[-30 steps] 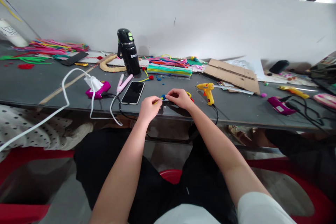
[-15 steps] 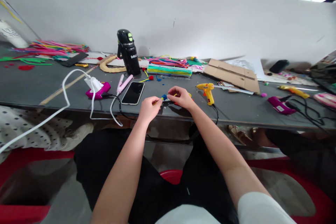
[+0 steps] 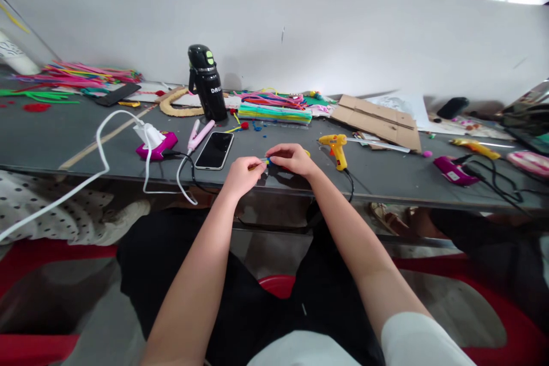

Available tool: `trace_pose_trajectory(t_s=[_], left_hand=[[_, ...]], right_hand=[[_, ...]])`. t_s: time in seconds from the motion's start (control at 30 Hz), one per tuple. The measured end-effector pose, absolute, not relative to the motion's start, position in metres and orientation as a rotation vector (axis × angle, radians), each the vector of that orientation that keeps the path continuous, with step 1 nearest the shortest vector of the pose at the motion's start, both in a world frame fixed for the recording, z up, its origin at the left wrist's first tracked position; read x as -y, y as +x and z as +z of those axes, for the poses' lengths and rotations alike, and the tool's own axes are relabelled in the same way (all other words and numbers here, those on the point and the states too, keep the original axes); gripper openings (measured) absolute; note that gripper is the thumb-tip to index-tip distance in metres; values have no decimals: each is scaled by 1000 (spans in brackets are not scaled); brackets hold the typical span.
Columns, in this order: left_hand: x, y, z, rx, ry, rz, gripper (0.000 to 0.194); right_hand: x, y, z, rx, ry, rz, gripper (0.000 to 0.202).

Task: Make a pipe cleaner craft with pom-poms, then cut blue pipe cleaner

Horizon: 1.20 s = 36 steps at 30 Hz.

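My left hand (image 3: 243,175) is closed in a pinch on a thin yellow stick near the table's front edge. A small blue piece (image 3: 269,160) sits at the end of that stick, between my two hands. The fingertips of my right hand (image 3: 294,159) pinch the blue piece from the other side. Something red and yellow lies partly hidden under my right hand. To the right of it is a yellow glue gun (image 3: 337,148) on the table, and left of my left hand lies a black-screened phone (image 3: 215,150).
A black bottle (image 3: 209,86) stands behind the phone. Bundled pipe cleaners (image 3: 275,114) and cardboard (image 3: 377,121) lie along the partition. Pink tool (image 3: 199,136), magenta power adapter (image 3: 158,146) and white cable (image 3: 103,151) are at left. People sit on both sides.
My right fingertips have closed further over the blue piece, covering more of it. The whole view has shifted slightly.
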State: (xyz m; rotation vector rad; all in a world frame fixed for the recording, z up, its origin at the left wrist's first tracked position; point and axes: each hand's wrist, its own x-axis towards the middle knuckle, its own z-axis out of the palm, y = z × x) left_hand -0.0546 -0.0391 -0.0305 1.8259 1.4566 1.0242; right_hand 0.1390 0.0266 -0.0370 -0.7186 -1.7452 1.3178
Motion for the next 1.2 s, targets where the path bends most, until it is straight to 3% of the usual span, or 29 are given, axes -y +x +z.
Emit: trace_pose_trajectory(t_s=[0.87, 1.07, 1.2], left_hand=[[39, -54, -34, -1458, 1774, 1054, 30], [39, -54, -40, -1522, 1687, 1176, 31], [42, -55, -40, -1552, 1618, 1275, 30]], right_hand=[[-27, 140, -35, 1731, -842, 1163, 30], [-70, 137, -33, 1777, -1259, 708, 27], [-119, 118, -34, 1907, -1387, 616, 22]])
